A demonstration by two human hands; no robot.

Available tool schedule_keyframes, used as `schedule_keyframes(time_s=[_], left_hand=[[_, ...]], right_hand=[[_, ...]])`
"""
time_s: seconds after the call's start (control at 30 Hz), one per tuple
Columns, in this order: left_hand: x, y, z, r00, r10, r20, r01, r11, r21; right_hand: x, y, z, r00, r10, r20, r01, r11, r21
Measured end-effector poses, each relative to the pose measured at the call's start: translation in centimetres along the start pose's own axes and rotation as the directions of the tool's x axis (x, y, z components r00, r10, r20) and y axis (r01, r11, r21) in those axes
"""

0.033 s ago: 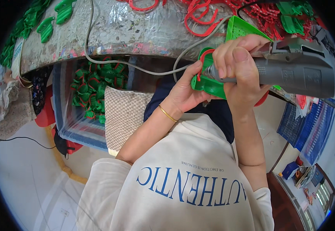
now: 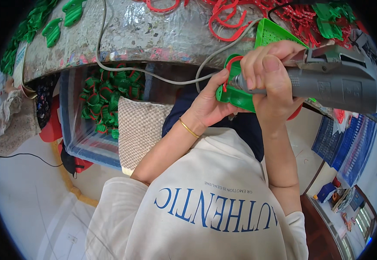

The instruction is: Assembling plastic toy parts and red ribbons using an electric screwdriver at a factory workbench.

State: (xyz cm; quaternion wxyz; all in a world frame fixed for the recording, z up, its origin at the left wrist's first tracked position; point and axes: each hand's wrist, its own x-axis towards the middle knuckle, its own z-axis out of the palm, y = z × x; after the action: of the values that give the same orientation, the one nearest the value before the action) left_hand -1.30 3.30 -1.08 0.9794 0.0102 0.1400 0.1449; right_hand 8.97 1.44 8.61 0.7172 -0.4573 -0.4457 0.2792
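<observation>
My left hand (image 2: pixel 208 97) pinches a green curved plastic piece (image 2: pixel 242 100) at its left side, thumb on top and fingers beneath. Along the top of that piece runs a red plastic strap (image 2: pixel 234 63). My right hand (image 2: pixel 272 80) is wrapped around the front of a grey power screwdriver (image 2: pixel 338 89), which lies almost level and points left. Its metal tip (image 2: pixel 238 82) meets the green piece beside the strap, close to my left thumb. Whether a screw sits at the tip cannot be made out.
A worktable (image 2: pixel 145 39) with a plastic-covered top carries red straps (image 2: pixel 223 26), loose green pieces (image 2: pixel 72 13) and a bright green tray (image 2: pixel 273 34). A grey cable (image 2: pixel 154 79) hangs over its edge. Left of my lap, a lined bin (image 2: pixel 69 134) holds several green-and-red pieces beside a checkered cloth (image 2: pixel 138 130).
</observation>
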Motion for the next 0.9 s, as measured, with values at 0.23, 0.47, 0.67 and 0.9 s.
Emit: schedule_keyframes(time_s=[0.23,0.47,0.67,0.9], left_hand=[[-1.1,0.5,0.7,1.000,-0.022,-0.008,0.022,1.000,0.018],[-8.1,6.6,-2.6,0.955,0.286,0.082,-0.297,0.938,0.181],[-17.6,13.6,-14.7,0.752,0.608,-0.254,-0.656,0.730,-0.193],[-17.6,14.6,-19.1,-0.050,0.938,-0.342,-0.019,0.341,0.940]], right_hand=[[0.7,0.1,-0.7,0.982,0.029,0.189,-0.087,0.948,0.306],[5.3,-5.9,-5.7,0.997,0.032,0.073,-0.057,0.927,0.371],[7.5,-7.1,-10.8,0.979,0.115,-0.170,-0.093,0.987,0.134],[7.0,-7.9,-9.9,0.947,-0.065,-0.314,-0.035,0.952,-0.303]])
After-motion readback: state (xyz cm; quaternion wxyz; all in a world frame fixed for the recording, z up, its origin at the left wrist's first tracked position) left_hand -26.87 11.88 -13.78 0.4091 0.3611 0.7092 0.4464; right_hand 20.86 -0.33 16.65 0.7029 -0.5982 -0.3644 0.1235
